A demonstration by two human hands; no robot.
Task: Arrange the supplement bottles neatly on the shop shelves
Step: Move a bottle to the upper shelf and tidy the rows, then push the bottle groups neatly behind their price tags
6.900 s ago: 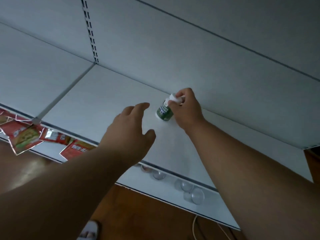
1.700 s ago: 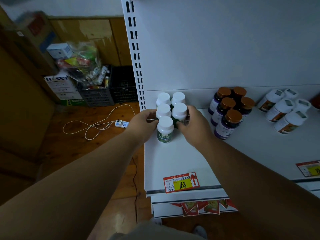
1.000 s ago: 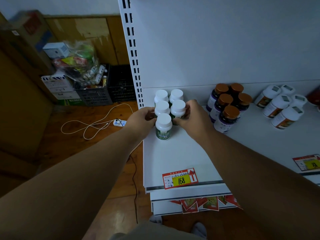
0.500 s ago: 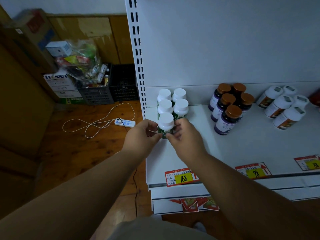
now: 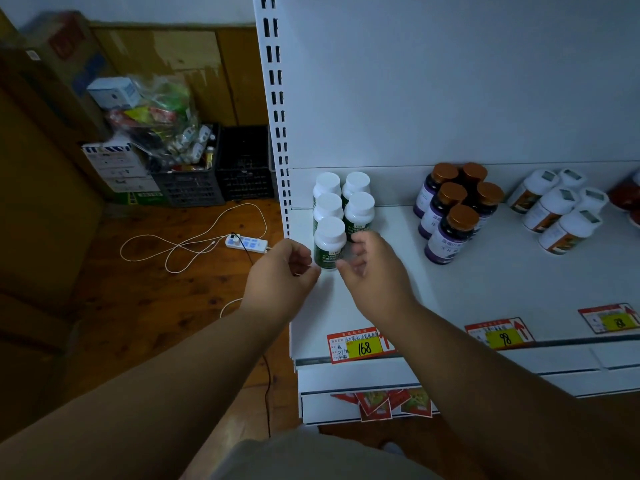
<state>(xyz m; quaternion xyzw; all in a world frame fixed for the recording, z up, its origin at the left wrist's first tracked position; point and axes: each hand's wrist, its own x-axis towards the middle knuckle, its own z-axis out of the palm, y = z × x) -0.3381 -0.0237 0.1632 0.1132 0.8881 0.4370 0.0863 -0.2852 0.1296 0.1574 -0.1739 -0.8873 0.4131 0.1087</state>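
Head view: your left hand and right hand, fingers loosely curled, held nothing beside the front bottle; crate held packets.

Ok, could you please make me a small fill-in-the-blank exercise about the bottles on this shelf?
1. The group of white-capped, green-labelled bottles counts ___ bottles.
2. The purple bottles beside them have caps of ___ colour.
3. The yellow price tag on the white shelf's edge below the green-labelled group shows the number ___.
4. The left hand and the right hand are on either side of the ___ bottle of that group.

Missing words: five; brown; 168; front
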